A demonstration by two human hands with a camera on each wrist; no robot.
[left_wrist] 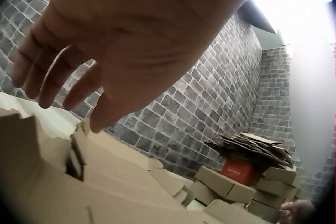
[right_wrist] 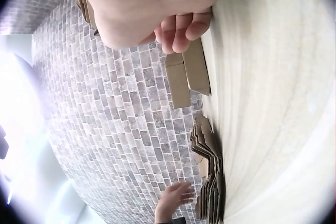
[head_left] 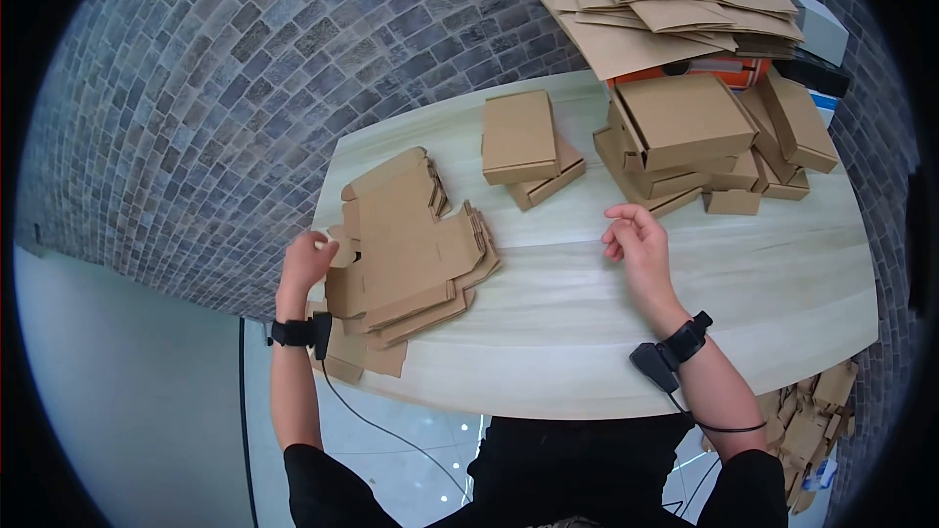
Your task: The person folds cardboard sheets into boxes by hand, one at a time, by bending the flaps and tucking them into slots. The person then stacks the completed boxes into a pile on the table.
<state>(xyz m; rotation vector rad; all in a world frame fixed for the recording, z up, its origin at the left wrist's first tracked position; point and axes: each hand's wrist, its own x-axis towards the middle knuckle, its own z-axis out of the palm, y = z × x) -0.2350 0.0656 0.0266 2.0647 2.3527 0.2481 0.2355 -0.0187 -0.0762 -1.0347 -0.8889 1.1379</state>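
Note:
A pile of unfolded cardboard box blanks (head_left: 406,244) lies on the left of the table, its slotted flaps pointing several ways. My left hand (head_left: 307,259) is at the pile's left edge, beside a rounded flap (head_left: 342,246). In the left wrist view this hand (left_wrist: 121,50) hangs over the cardboard (left_wrist: 121,182) with bent, spread fingers and nothing in them. My right hand (head_left: 638,249) hovers above the table right of centre, fingers loosely curled and holding nothing. The right wrist view shows its fingers (right_wrist: 181,32) with the tabletop alongside.
Two folded boxes (head_left: 518,137) sit at the back middle of the table (head_left: 577,332). Several more boxes (head_left: 690,122) are stacked at the back right, near an orange box (head_left: 729,68) under flat cardboard sheets (head_left: 675,0). Loose cardboard (head_left: 807,425) lies below the table's right edge.

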